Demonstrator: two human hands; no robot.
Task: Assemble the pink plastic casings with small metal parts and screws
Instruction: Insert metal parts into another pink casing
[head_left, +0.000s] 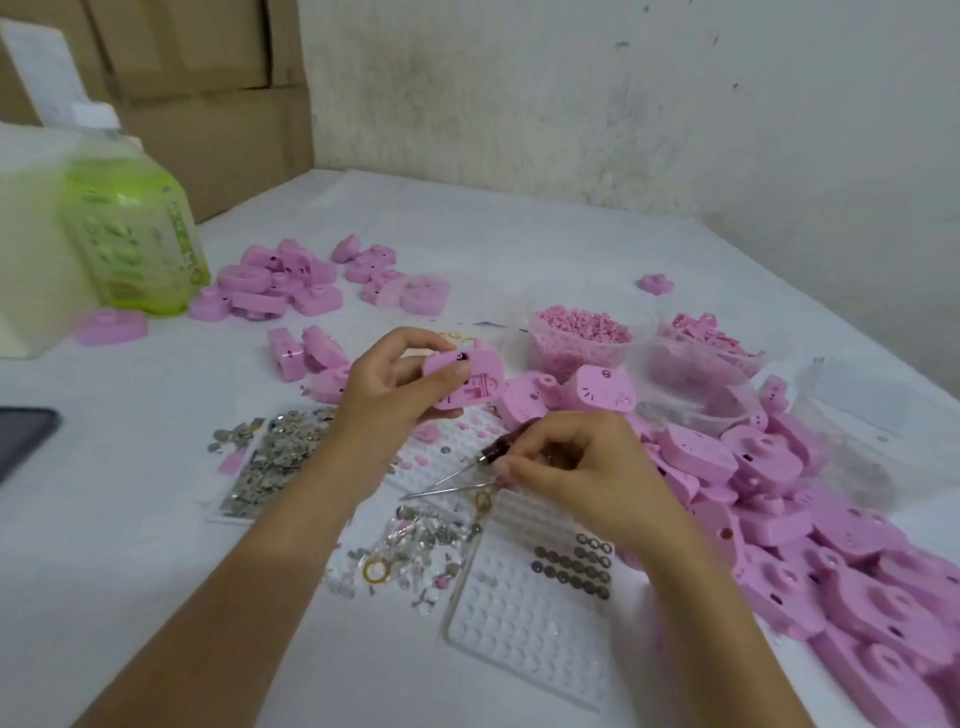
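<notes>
Table (130, 545) holds pink casings (769, 462); green bottle (135, 234) label unreadable.

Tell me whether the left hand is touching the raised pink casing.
Touching. The head view shows the left hand gripping the pink casing, with its thumb pressed on the casing's face.

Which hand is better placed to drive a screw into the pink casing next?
Right. The right hand holds the dark-handled metal-tipped tool near the loose metal parts; the left hand is occupied gripping the pink plastic casing.
</notes>
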